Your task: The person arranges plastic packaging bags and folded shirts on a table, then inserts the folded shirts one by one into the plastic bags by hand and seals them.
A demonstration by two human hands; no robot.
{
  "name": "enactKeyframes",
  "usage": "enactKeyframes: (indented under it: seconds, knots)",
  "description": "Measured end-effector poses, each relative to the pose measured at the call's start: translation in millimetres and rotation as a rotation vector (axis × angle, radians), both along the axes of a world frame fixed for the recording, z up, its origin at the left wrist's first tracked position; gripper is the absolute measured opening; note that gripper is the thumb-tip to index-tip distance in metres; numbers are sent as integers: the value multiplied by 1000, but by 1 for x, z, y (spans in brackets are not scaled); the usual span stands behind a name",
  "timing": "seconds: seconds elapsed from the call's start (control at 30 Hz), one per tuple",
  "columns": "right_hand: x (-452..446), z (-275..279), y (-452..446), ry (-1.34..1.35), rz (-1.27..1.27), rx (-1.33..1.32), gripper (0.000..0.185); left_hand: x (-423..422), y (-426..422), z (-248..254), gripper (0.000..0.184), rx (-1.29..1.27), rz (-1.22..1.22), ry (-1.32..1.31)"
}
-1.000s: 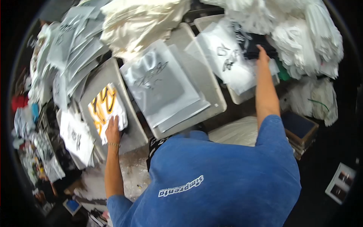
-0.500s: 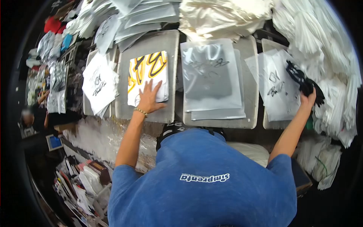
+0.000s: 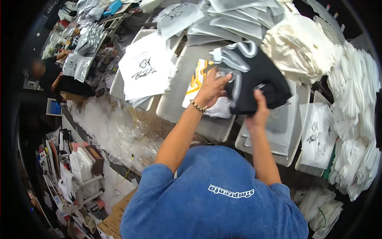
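Note:
My right hand (image 3: 258,110) grips the lower edge of a folded black T-shirt (image 3: 272,71) with a thick grey print, thumb on top and fingers hidden beneath. The shirt is raised and tilted over the boards. At its left edge is my left hand (image 3: 213,91), fingers apart, thumb near the grey print; whether it presses on the shirt I cannot tell. Under that hand lies a folded white T-shirt (image 3: 219,109) with yellow and black print, partly covered, on a grey board (image 3: 175,105). Clear plastic bags (image 3: 274,131) lie on the neighbouring board, partly behind my right arm.
White printed bags (image 3: 145,65) are stacked left, with another printed bag (image 3: 317,133) at right. Frosted bags (image 3: 227,26) and cream fabric (image 3: 302,47) sit at the back. White bundles (image 3: 354,119) hang right. Another person (image 3: 45,75) stands far left.
My right hand has brought the black shirt from the right across to the white shirt, and the black shirt has spread out. My left hand has lifted from lying flat. The camera view has turned.

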State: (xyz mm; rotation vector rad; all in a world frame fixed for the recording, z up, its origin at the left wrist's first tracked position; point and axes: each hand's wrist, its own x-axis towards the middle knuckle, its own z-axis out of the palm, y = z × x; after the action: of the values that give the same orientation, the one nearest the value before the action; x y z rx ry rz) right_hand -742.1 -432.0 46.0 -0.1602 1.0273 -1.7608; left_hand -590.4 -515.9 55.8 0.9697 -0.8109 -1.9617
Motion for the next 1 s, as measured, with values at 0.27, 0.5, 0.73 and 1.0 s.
enactKeyframes:
  seconds: [0.27,0.5,0.73,1.0]
  knots:
    - [132,-123,5,-44,85,258,62,220,-57,-139,55,-892,131,-1362]
    - [73,-101,53,-75,36,719,54,315,-82,-169,12,-973,234,-1403]
    - [165,-67,-27,328,494,220,33,324,-85,-96,9,-1049,291,-1221]
    - [254,-148,-263,-38,600,184,79,346,-13,-69,11,-1172,-154,-979]
